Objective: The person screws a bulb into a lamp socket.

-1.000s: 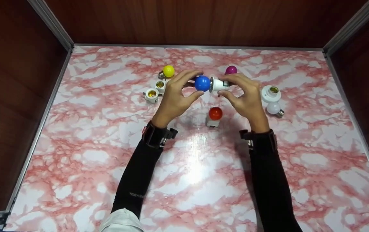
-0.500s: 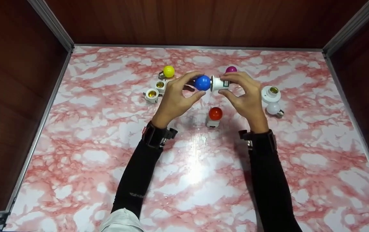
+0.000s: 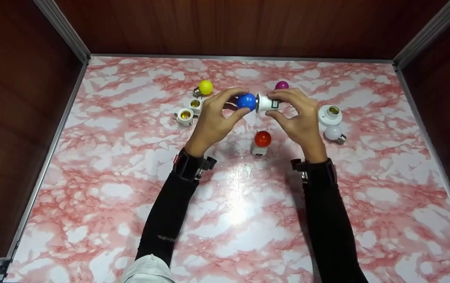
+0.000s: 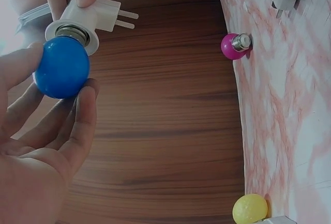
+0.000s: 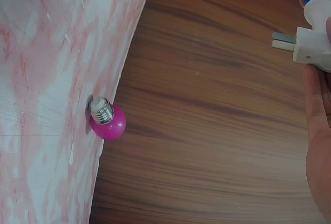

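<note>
Blue bulb point(image 3: 246, 102): above the table point(image 3: 91, 196), long axis left to right, base pointing right at the socket point(image 3: 265, 103)
Left hand point(image 3: 215, 122): pinches the bulb
Right hand point(image 3: 303, 116): grips the socket
Label point(image 3: 275, 103): slightly lower than half a second ago

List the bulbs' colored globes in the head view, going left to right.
Yellow bulb → blue bulb → red bulb → magenta bulb → white bulb.

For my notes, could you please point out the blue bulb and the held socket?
Blue bulb point(image 4: 63, 69): left wrist view, on its globe.
Held socket point(image 3: 265, 103): head view, on its white body.
</note>
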`<state>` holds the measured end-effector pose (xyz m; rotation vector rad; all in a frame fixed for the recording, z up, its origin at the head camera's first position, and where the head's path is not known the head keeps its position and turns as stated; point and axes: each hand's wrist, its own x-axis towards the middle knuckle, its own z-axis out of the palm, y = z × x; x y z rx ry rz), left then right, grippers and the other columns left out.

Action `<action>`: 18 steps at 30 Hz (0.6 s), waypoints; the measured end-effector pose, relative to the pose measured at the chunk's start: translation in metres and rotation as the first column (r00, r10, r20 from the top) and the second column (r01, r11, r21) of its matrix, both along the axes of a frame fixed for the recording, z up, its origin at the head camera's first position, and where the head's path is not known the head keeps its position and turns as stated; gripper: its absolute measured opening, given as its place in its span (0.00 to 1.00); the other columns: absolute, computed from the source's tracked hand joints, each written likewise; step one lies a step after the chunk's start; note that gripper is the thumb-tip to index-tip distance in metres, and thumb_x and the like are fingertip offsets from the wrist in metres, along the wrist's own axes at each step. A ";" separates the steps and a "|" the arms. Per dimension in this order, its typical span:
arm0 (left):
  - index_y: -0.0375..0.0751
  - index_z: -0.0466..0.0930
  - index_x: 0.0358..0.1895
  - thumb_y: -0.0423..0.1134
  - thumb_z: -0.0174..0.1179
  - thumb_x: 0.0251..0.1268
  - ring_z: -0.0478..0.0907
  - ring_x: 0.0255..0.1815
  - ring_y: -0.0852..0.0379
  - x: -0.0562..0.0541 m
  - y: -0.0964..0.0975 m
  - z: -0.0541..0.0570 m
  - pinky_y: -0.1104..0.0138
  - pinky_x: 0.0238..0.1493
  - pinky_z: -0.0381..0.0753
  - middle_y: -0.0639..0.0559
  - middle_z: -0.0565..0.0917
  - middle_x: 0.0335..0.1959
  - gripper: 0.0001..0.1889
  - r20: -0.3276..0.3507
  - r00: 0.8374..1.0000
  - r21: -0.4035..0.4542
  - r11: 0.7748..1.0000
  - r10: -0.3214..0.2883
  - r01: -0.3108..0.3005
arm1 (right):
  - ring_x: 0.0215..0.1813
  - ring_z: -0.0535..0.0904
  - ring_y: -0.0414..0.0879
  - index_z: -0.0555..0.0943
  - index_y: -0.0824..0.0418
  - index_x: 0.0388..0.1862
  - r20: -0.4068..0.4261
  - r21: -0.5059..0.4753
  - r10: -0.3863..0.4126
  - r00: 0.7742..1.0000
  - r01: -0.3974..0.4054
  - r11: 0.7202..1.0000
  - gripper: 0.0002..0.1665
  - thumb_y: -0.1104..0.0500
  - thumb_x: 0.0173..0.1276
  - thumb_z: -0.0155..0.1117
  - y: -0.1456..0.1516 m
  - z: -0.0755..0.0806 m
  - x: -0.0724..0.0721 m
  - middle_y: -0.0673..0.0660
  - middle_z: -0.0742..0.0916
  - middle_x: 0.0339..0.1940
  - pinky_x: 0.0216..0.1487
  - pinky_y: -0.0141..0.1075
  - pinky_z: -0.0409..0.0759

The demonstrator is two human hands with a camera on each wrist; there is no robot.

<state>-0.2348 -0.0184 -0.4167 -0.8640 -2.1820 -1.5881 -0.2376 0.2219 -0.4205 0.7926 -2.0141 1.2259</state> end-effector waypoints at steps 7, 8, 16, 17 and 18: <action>0.32 0.83 0.62 0.41 0.70 0.72 0.90 0.54 0.49 0.000 0.000 0.000 0.69 0.57 0.90 0.38 0.89 0.58 0.22 -0.023 1.000 -0.007 1.000 0.006 -0.006 | 0.51 0.89 0.43 0.91 0.66 0.51 0.022 0.026 -0.017 1.000 0.016 1.000 0.22 0.65 0.56 0.84 0.000 0.000 0.001 0.63 0.95 0.47 0.60 0.28 0.85; 0.32 0.83 0.62 0.41 0.70 0.72 0.90 0.53 0.49 0.001 -0.001 0.000 0.70 0.57 0.90 0.39 0.89 0.58 0.22 -0.027 1.000 -0.008 1.000 0.006 -0.007 | 0.51 0.89 0.43 0.91 0.66 0.51 0.025 0.028 -0.018 1.000 0.017 0.999 0.22 0.65 0.56 0.84 0.000 0.000 0.001 0.63 0.95 0.47 0.60 0.27 0.85; 0.33 0.83 0.61 0.41 0.71 0.71 0.90 0.54 0.49 0.001 -0.002 0.000 0.69 0.57 0.90 0.39 0.89 0.58 0.21 -0.053 0.999 -0.011 1.000 0.002 -0.002 | 0.50 0.89 0.46 0.90 0.68 0.51 0.045 0.034 -0.007 0.999 0.005 0.999 0.21 0.66 0.57 0.82 0.000 0.000 0.003 0.64 0.94 0.47 0.58 0.25 0.84; 0.33 0.84 0.61 0.41 0.71 0.71 0.89 0.54 0.49 0.001 -0.002 0.000 0.68 0.57 0.89 0.39 0.89 0.58 0.21 -0.056 0.998 -0.012 1.000 0.001 -0.002 | 0.49 0.89 0.47 0.90 0.68 0.51 0.051 0.035 -0.003 0.999 0.001 0.999 0.21 0.67 0.58 0.82 0.000 0.000 0.003 0.65 0.94 0.47 0.58 0.25 0.84; 0.33 0.84 0.61 0.41 0.71 0.71 0.89 0.55 0.49 0.001 -0.002 0.001 0.69 0.58 0.89 0.39 0.89 0.58 0.21 -0.059 0.998 -0.014 1.000 0.001 -0.002 | 0.49 0.90 0.48 0.90 0.68 0.51 0.057 0.037 -0.001 0.998 -0.001 0.999 0.21 0.67 0.58 0.81 0.000 0.000 0.004 0.65 0.94 0.47 0.58 0.25 0.84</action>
